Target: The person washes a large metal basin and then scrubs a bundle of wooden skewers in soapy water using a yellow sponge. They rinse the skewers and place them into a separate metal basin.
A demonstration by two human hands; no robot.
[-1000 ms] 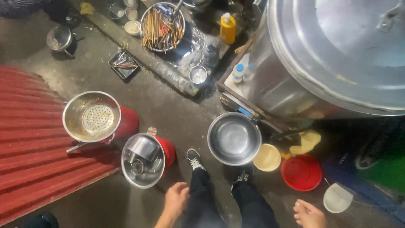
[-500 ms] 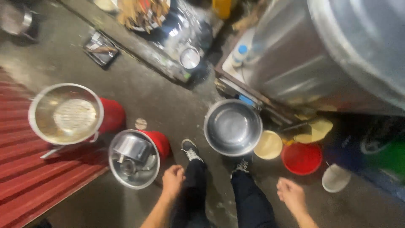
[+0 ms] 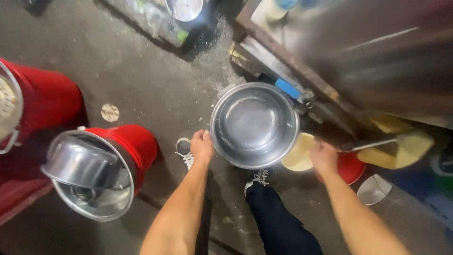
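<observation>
Reaching down, the left hand (image 3: pixel 202 146) grips the near-left rim of a steel basin (image 3: pixel 255 125) on the wet floor, while the right hand (image 3: pixel 323 157) hovers just right of it, grasp unclear; lifting likely needs a second grip.

Large steel basin (image 3: pixel 255 125): round, shiny, empty, faint wet sheen on its inner wall. Sits upright on the wet concrete floor, tight against the base of the big metal vessel. Near rim lies above a sneaker. Left side of rim touched by a hand; right rim overlaps a small cream bowl (image 3: pixel 297 156).
</observation>
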